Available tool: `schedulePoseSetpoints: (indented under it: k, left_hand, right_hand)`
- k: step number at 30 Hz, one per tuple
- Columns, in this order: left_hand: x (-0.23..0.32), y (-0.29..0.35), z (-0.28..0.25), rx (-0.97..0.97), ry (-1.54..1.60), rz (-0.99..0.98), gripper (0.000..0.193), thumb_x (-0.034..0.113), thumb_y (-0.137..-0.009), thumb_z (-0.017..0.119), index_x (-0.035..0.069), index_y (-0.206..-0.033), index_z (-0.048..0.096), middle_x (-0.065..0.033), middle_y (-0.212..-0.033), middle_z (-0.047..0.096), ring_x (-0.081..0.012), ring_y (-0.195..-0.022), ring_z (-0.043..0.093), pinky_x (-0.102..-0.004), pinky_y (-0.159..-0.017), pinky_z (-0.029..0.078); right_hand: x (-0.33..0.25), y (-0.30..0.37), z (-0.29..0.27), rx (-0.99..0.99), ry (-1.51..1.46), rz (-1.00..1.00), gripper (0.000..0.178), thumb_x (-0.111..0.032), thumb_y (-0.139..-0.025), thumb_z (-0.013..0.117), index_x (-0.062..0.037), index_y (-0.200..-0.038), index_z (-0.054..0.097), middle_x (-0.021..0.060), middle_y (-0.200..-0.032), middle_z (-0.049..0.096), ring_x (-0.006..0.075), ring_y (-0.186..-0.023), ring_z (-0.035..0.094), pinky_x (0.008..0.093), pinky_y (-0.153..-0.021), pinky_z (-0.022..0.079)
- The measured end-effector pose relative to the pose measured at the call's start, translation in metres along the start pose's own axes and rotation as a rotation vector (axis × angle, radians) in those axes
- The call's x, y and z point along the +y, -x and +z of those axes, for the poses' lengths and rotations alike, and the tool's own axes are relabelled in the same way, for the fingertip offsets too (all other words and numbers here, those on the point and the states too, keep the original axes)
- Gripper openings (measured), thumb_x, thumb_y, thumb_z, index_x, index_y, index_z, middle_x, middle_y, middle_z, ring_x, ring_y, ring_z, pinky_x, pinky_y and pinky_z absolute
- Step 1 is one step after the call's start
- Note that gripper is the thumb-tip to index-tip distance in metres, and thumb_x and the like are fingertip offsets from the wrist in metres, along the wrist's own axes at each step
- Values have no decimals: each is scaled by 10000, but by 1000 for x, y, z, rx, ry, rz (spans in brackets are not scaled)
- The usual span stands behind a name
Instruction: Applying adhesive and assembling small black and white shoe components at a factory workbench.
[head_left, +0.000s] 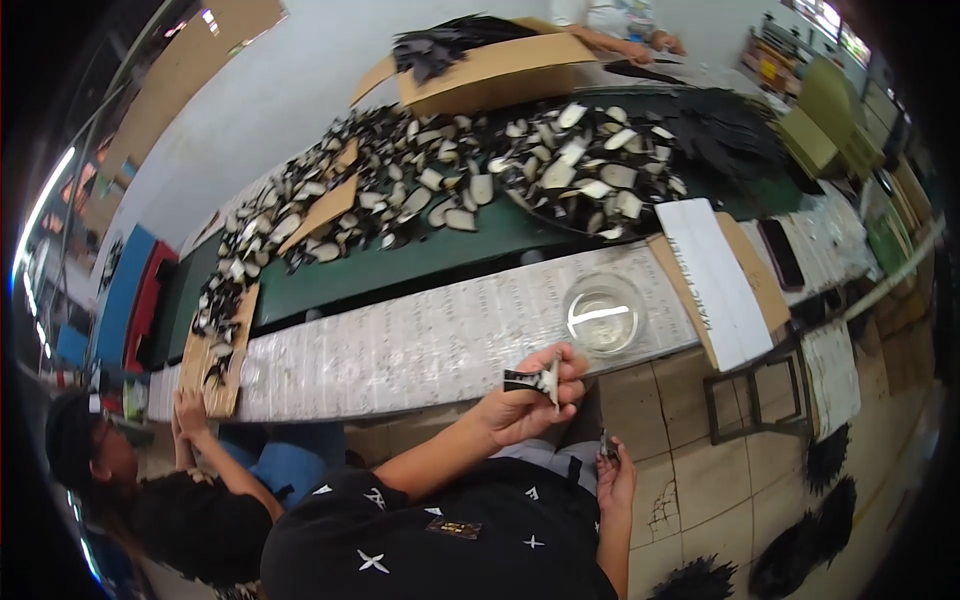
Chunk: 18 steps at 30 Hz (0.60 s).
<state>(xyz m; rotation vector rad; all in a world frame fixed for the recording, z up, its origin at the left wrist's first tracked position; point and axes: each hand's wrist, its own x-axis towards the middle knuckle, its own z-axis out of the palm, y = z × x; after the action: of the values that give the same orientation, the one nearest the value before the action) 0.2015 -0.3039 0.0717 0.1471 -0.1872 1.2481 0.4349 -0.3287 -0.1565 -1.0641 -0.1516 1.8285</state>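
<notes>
My left hand (528, 405) is raised near the table's front edge, its fingers closed on a small curved piece (535, 382), black on one side and cream on the other. Lower and to the right, beside my lap, my right hand (614, 472) grips a small dark piece (607, 446); its kind is too small to make out. Just beyond my left hand stands a round clear bowl (603, 314) with what looks like clear liquid in it. Heaps of similar black-and-cream pieces (400, 180) cover the green belt (340, 280) farther back.
A cardboard box (500, 75) with black pieces stands at the back. White card (715, 285) and a dark phone (781, 254) lie to the right. One co-worker (190, 500) sits at left by a wooden board (240, 350); another's hand (635, 50) shows across the belt. Black bundles (810, 530) lie on the floor.
</notes>
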Motion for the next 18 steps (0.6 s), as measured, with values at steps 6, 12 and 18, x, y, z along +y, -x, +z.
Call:
schedulePoseSetpoints:
  k: [6,12,18]
  left_hand:
    - [7,-24,-5,171,-571,-2,402,108,-894,659,34,-1251,490,-63,-1133,562,-179,-1041,590,-374,-886,566]
    - [-24,-28,-8,265,-905,-9,390,143,-918,645,16,-1265,518,-39,-1102,605,-108,-975,583,-255,-836,497]
    - [-40,-24,-4,276,-892,-70,366,108,-926,630,28,-1267,524,9,-988,596,-31,-787,499,-184,-662,395]
  right_hand:
    - [-61,55,66,0,91,-418,233,-162,-964,548,17,-1107,591,126,-1067,630,203,-857,629,326,-750,533]
    - [-127,146,140,-120,855,-1339,258,-138,-912,570,34,-1102,598,187,-1074,612,281,-936,619,341,-782,535]
    - [-138,151,161,-232,1316,-1638,300,8,-771,713,-11,-1069,680,198,-1096,616,316,-893,650,359,-733,557]
